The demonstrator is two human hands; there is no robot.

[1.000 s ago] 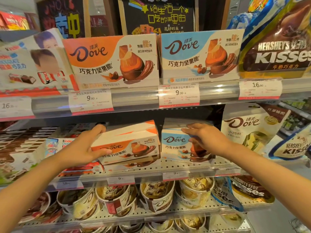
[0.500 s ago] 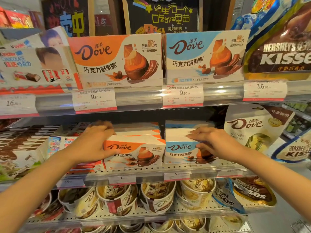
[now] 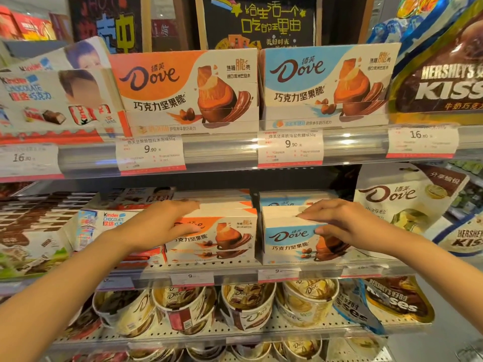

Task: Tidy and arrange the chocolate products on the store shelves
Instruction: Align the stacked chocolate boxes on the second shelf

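I judged the task mid-way. On the middle shelf (image 3: 235, 269), my left hand (image 3: 159, 226) clasped the orange box (image 3: 224, 236) and my right hand (image 3: 342, 226) pinched the blue box (image 3: 287, 239); both stood upright, side by side. The lower tubs (image 3: 245, 304) remained jumbled.

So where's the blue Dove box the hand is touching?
The blue cardboard Dove box stands on the middle shelf, right of centre, beside the orange cardboard Dove box, with the right hand on it.

Hershey's Kisses bag (image 3: 444, 74) cut off at right edge
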